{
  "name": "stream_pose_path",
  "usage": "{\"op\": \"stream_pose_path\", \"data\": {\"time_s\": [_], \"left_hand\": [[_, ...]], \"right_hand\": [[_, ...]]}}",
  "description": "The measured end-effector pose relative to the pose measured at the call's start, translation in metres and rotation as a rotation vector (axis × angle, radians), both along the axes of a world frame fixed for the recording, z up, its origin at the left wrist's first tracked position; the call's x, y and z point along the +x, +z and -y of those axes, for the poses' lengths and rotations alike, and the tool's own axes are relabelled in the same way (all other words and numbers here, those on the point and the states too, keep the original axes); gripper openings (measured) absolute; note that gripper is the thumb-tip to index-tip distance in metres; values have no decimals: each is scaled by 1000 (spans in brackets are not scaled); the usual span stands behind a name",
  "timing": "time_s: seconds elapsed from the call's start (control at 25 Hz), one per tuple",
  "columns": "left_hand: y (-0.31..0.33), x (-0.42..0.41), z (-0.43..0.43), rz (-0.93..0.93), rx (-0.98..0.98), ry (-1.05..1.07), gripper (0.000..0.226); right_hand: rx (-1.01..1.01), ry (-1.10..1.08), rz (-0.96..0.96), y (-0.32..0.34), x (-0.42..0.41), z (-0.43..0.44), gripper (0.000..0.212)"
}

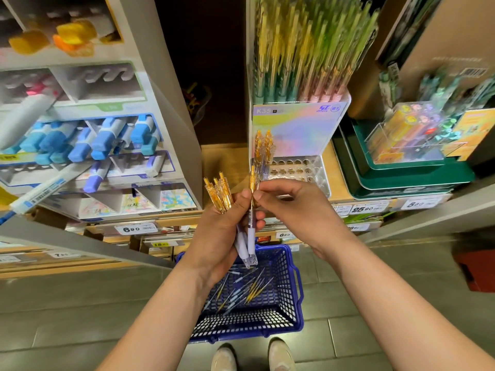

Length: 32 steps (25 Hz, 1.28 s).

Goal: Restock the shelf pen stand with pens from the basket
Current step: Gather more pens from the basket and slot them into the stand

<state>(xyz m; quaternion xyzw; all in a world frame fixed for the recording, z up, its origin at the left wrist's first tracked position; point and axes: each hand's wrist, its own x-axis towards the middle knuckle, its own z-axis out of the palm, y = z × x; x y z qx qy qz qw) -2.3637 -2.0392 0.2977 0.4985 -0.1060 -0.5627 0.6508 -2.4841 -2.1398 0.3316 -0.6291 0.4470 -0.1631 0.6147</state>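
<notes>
Pens (221,195) are sitting bunched in the left hand (222,236), which is gripping them. The right hand (292,210) is pinching one pen (252,180) near the pen stand (300,129). More are lying in the blue basket (293,298).

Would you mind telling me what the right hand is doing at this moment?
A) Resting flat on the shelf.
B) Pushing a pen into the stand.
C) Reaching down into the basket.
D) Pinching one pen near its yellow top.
D: the right hand pinches a single pen between thumb and fingers, beside the bunch of pens that the left hand holds, above the basket.
</notes>
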Motion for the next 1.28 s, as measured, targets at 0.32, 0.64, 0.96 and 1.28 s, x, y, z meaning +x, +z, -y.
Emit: {"op": "stream_pose_path", "data": {"time_s": [0.32,0.64,0.96,1.28], "left_hand": [[-4,-2,0,-4,29,-4,42],[-2,7,-4,-238,86,50,22],[-3,3,-6,-95,13,42,24],[-3,3,-7,21,21,1,45]], "right_hand": [[107,-59,138,9,2,4,10],[-264,-370,279,31,9,21,5],[-649,-241,97,16,14,16,8],[-836,-65,-131,-2,19,16,7]]}}
